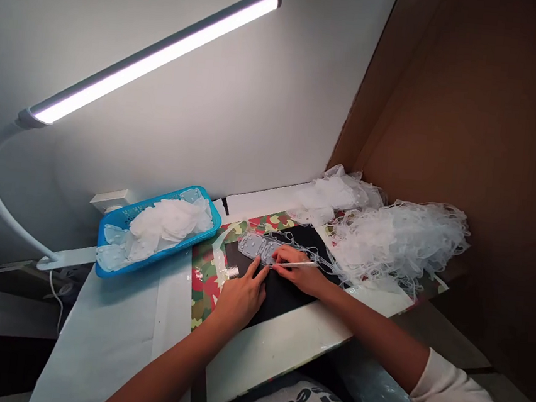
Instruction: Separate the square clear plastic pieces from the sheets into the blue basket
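A translucent piece (pixel 255 245) with small round bumps and thin stringy edges lies on a black mat (pixel 282 297). My left hand (pixel 242 293) rests over the mat, index and middle fingers stretched out and their tips pressing on the piece's near edge. In a pinch, my right hand (pixel 301 272) holds a slim white pen-like tool (pixel 300 265) at the piece's right part. The tool's working tip is too small to make out. Loose clear strands (pixel 322 257) trail rightward from the piece, beyond my right hand.
A blue plastic basket (pixel 158 257) of whitish translucent pieces stands at the left. Stringy translucent pieces (pixel 397 239) are heaped at the right, with another pile (pixel 339 192) behind them. A lit bar lamp (pixel 153 57) hangs above. A cardboard wall (pixel 451 117) rises at the right.
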`<state>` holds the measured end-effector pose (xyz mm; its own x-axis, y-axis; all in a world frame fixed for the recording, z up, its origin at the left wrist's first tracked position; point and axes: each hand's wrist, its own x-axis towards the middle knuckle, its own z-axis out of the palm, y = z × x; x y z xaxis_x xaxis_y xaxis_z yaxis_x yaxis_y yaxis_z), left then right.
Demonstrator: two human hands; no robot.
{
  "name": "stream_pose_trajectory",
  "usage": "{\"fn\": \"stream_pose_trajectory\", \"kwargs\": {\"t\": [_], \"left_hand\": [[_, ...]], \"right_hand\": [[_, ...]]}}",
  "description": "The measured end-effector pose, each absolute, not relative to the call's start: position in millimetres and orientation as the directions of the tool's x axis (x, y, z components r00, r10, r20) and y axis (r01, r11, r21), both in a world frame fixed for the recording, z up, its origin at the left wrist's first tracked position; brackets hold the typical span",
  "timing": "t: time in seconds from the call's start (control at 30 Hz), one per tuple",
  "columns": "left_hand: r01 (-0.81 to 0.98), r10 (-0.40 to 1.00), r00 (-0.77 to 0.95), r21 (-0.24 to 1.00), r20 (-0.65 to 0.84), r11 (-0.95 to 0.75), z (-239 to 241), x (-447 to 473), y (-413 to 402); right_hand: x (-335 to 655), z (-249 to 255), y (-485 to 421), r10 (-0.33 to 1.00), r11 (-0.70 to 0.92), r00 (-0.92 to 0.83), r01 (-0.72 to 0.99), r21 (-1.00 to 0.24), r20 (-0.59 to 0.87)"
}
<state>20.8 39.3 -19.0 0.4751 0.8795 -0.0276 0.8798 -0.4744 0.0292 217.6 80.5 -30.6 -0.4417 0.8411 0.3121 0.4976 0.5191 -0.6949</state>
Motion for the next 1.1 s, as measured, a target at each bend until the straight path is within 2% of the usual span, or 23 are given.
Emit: {"fn": "stream_pose_trajectory", "kwargs": {"t": [0.33, 0.53, 0.6, 0.67, 0.73, 0.77, 0.83, 0.9, 0.97, 1.1], "left_hand": [[0.881, 0.88, 0.47, 0.101, -0.068, -0.463, -17.2, 20.2, 40.0], [0.887, 0.885, 0.456, 0.127, -0.094, -0.443, -17.7, 20.4, 41.7], [0.889, 0.887, 0.45, 0.141, -0.099, -0.435, -17.7, 20.4, 41.3], [0.889, 0.888, 0.448, 0.154, -0.105, -0.43, -18.0, 19.7, 39.7], [0.884, 0.886, 0.453, 0.18, -0.102, -0.431, -18.0, 17.6, 38.7], [0.879, 0.886, 0.454, 0.209, -0.093, -0.428, -17.3, 16.1, 39.4], [0.845, 0.891, 0.449, 0.354, -0.066, -0.4, -13.4, 12.8, 46.1], [0.75, 0.906, 0.419, 0.585, -0.059, -0.309, -6.4, 10.9, 61.4], [0.623, 0.915, 0.394, 0.757, -0.087, -0.196, 1.7, 12.4, 83.2], [0.515, 0.858, 0.471, 0.854, -0.206, -0.077, 7.7, 25.5, 121.5]], "right_hand": [[224.0, -23.7, 78.0, 0.841, 0.503, -0.489, 0.548, -0.668, 0.233], [216.1, -34.7, 77.9, 0.779, 0.622, -0.527, 0.578, -0.529, 0.341], [225.4, -32.8, 84.9, 0.845, 0.534, -0.403, 0.604, -0.591, 0.352], [245.2, -28.2, 94.2, 0.92, 0.363, -0.122, 0.626, -0.69, 0.373], [268.4, -23.2, 102.4, 0.9, 0.207, 0.182, 0.622, -0.755, 0.397], [278.1, -20.7, 104.7, 0.872, 0.165, 0.277, 0.612, -0.774, 0.404], [288.4, -15.2, 103.3, 0.867, 0.157, 0.308, 0.579, -0.8, 0.393], [284.4, -7.8, 93.6, 0.916, 0.205, 0.189, 0.537, -0.819, 0.354], [269.5, 1.0, 78.0, 0.947, 0.252, 0.048, 0.499, -0.829, 0.317], [235.5, 11.6, 49.0, 0.94, 0.341, -0.17, 0.495, -0.799, 0.296]]}}
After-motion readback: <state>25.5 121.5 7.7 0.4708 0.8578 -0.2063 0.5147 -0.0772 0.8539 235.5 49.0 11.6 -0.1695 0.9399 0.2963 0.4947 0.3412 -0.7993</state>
